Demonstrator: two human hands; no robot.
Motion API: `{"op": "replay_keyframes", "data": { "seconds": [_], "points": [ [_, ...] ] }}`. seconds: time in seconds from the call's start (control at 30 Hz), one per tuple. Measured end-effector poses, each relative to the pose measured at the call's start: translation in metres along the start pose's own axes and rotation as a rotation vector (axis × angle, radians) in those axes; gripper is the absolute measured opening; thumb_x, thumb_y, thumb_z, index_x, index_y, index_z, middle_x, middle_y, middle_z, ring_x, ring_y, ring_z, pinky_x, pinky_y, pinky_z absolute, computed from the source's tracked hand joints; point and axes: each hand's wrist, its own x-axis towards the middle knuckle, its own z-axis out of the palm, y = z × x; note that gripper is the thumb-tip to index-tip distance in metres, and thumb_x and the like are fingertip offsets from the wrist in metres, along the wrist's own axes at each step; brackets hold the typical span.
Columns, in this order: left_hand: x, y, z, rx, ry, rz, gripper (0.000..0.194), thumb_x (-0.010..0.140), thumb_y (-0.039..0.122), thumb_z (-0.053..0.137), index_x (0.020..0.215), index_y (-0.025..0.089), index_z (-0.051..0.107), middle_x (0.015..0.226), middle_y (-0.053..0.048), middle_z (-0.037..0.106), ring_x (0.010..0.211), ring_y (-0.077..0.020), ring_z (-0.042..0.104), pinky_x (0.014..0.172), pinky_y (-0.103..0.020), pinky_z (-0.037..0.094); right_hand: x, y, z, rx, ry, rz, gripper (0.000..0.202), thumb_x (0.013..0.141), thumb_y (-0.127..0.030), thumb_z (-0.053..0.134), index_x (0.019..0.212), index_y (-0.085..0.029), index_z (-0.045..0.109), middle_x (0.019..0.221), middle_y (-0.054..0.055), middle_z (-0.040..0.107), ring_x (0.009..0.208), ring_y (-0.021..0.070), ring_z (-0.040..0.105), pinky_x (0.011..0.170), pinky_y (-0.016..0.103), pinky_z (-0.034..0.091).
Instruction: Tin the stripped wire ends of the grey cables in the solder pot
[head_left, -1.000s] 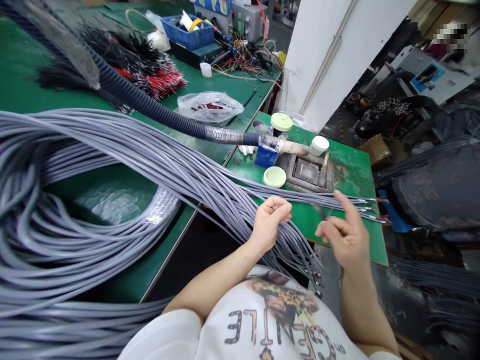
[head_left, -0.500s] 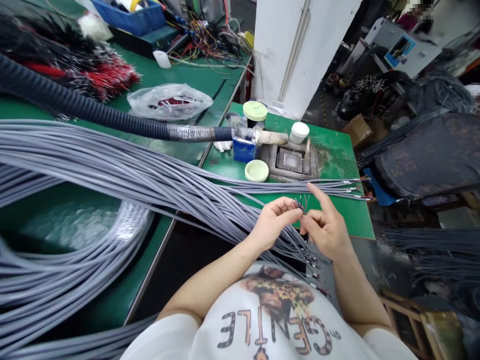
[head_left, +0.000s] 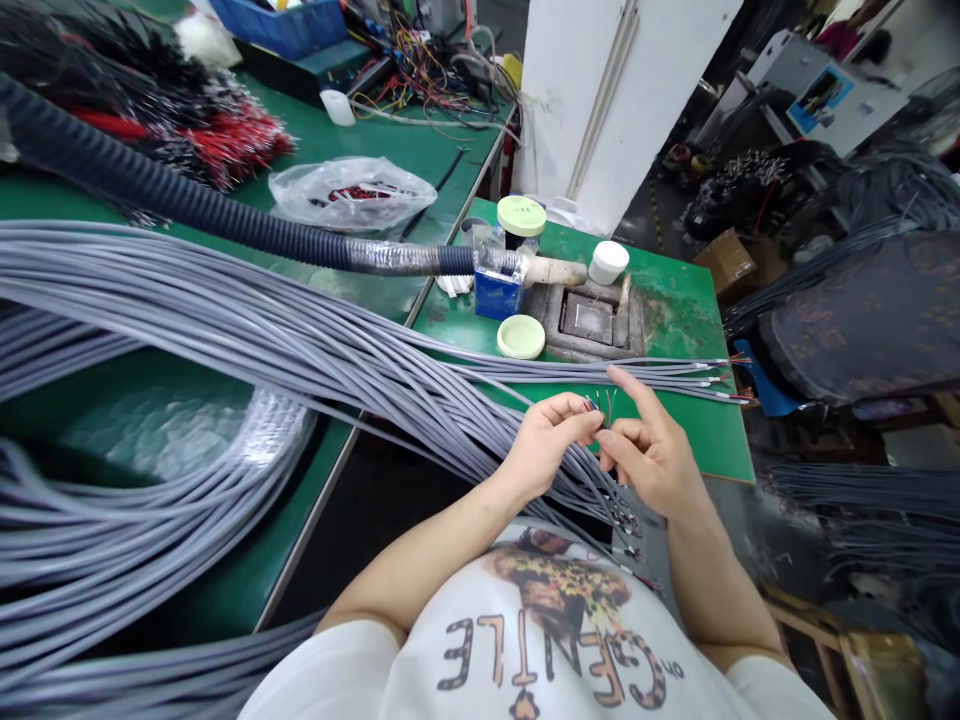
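Thin coloured wires [head_left: 609, 402] at the end of a grey cable stick up between my two hands. My left hand [head_left: 553, 438] is closed, its thumb and fingers pinching some of these wires. Close beside it, my right hand [head_left: 651, 450] pinches the same wire end with thumb and bent fingers, while its index finger points out. A thick bundle of grey cables [head_left: 360, 370] runs from the left and passes under my hands. Several finished-looking cable ends [head_left: 705, 382] with bare coloured wires lie on the green table just beyond.
A square metal solder-pot-like block [head_left: 589, 320] sits on the green table [head_left: 675, 300]. Around it are a white lidded jar [head_left: 608, 262], a pale green lid [head_left: 520, 338], and a blue box [head_left: 498, 292] holding up a black corrugated hose [head_left: 247, 225]. A plastic bag [head_left: 352, 193] lies farther left.
The whole view has shifted slightly, so the table things appear a little to the right. Both hands keep their pinch on the wires, with only small finger movement.
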Motion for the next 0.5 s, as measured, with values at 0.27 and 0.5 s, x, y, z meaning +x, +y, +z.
{"op": "replay_keyframes", "data": {
  "seconds": [0.27, 0.5],
  "points": [
    [0.0003, -0.0012, 0.0022, 0.004, 0.022, 0.023, 0.028, 0.063, 0.031, 0.077, 0.062, 0.015, 0.054, 0.054, 0.006, 0.053, 0.049, -0.0050, 0.045, 0.054, -0.019, 0.040, 0.0025, 0.0041, -0.0023, 0.092, -0.059, 0.035, 0.067, 0.088, -0.032, 0.058, 0.147, -0.027, 0.027, 0.057, -0.005, 0.060, 0.038, 0.0072, 0.044, 0.038, 0.018, 0.035],
    [0.0010, -0.0009, 0.0031, 0.020, 0.026, 0.031, 0.029, 0.063, 0.032, 0.076, 0.062, 0.015, 0.053, 0.053, 0.006, 0.053, 0.049, -0.0047, 0.045, 0.054, -0.019, 0.040, 0.0026, 0.0064, -0.0030, 0.116, -0.059, 0.040, 0.066, 0.087, -0.033, 0.058, 0.146, -0.026, 0.029, 0.055, -0.006, 0.060, 0.038, 0.0068, 0.044, 0.038, 0.017, 0.035]
  ]
}}
